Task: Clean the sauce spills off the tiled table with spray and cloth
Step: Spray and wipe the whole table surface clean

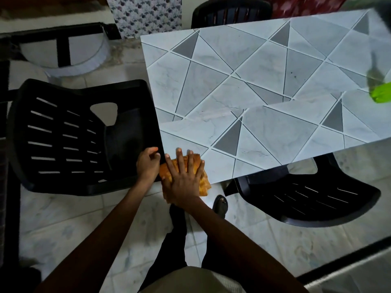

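Since the cloth (204, 183) is soft, light and folded thick, we judge it will bunch and skid unless pressed flat; better taken under a spread palm than pinched by a corner. It lies on the table's (264, 60) near left corner, partly overhanging the near edge.

Right hand (184, 180): flat on the cloth, fingers straight and spread, clasping nothing.

Left hand (148, 166): curled at the table's left edge, just beside the cloth. Whether it clasps that edge or the left chair (63, 134), we cannot tell.

Count: one cloth, one table, two hands. Three black chairs in all, counting the near chair (306, 199) and far chair (230, 13). One blurred green thing (380, 95) at the table's right end, likely the spray. Two small dark specks (293, 74) mid-table.
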Demonstrator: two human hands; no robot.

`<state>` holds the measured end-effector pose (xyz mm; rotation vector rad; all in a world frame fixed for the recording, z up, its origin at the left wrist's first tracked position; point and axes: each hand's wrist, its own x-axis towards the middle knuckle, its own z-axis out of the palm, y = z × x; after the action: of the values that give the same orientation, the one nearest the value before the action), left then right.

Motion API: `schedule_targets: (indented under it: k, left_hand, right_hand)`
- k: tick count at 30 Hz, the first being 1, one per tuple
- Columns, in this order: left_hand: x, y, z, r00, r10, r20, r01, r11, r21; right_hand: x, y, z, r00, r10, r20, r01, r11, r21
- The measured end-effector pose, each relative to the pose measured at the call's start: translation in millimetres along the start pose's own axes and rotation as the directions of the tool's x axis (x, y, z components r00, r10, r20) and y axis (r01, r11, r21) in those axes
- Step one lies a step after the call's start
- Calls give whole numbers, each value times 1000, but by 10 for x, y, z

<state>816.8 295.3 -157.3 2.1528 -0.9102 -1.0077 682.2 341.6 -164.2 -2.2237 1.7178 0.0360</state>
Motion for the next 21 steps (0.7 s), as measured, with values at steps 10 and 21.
schedule_targets:
  k: [10,21]
  left_hand:
    - [-170,106,6,914,358,190,-402,858,320]
    - [-306,23,178,864,436,252,-503,713,489]
  right_hand:
    - [908,1256,-509,983,174,-49,-171,983,59]
    - [89,930,-215,941,-337,6,337,941,-12]
